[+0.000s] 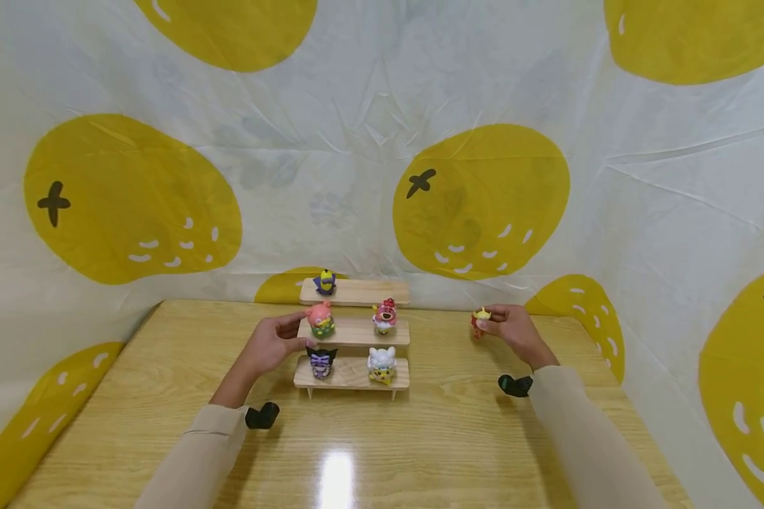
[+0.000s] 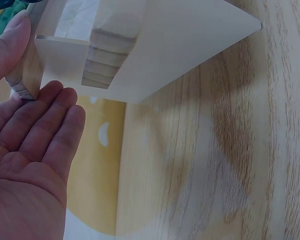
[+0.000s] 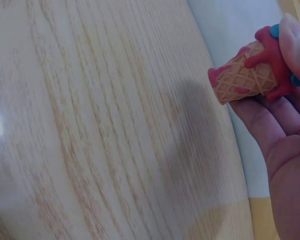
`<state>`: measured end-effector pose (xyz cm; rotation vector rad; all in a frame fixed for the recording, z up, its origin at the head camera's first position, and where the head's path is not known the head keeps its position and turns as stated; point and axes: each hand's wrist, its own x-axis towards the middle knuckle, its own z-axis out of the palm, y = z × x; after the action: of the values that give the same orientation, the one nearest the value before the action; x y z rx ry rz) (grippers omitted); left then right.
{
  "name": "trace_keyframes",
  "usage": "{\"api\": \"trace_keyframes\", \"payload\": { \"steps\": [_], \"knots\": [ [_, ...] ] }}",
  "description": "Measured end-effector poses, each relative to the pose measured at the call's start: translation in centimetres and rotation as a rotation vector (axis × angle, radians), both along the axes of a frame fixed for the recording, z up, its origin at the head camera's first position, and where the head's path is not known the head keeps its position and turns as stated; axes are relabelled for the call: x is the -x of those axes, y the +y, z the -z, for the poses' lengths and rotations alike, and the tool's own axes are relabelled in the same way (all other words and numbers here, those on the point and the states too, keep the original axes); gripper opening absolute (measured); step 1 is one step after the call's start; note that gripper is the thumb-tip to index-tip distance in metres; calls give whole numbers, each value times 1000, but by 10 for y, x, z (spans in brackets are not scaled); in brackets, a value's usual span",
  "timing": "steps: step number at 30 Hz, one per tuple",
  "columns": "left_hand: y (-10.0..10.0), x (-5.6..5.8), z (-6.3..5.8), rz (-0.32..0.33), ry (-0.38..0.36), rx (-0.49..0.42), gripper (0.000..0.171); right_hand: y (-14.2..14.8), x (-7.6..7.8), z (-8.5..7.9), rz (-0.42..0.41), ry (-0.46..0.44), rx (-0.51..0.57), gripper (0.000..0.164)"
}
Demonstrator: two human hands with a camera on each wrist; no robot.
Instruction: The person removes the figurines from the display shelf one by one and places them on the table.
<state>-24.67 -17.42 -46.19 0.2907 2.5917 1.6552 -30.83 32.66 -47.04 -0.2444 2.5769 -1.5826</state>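
My left hand is at the left end of a three-tier wooden display stand. In the left wrist view its thumb lies over the middle shelf's end and its fingers reach below. Just beside it, a pink-headed figurine in green stands on that shelf. Well to the right of the stand, my right hand pinches a small figurine with a yellow-green top above the table. The right wrist view shows this figurine's waffle-cone base with red drips; the fingers hide its upper part.
A yellow-and-blue figurine stands on the top shelf, a pink bear-like figurine on the middle one. The bottom shelf bears a black-and-purple figurine and a white-and-yellow one. A fruit-patterned curtain hangs behind the wooden table.
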Motion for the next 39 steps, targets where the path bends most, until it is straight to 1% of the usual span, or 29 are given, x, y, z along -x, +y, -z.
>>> {"api": "trace_keyframes", "payload": {
  "steps": [5,8,17,25,39],
  "knots": [
    [0,0,1,-1,14,8,66,-1,-1,0,5,-4,17,47],
    [0,0,1,3,7,4,65,-2,-1,0,7,-5,26,47],
    [0,0,1,-2,1,4,66,-1,-1,2,3,9,6,49],
    [-2,0,1,0,4,4,66,-2,1,5,4,16,29,46],
    [0,0,1,5,13,11,65,0,0,4,15,17,13,44]
  ]
}}
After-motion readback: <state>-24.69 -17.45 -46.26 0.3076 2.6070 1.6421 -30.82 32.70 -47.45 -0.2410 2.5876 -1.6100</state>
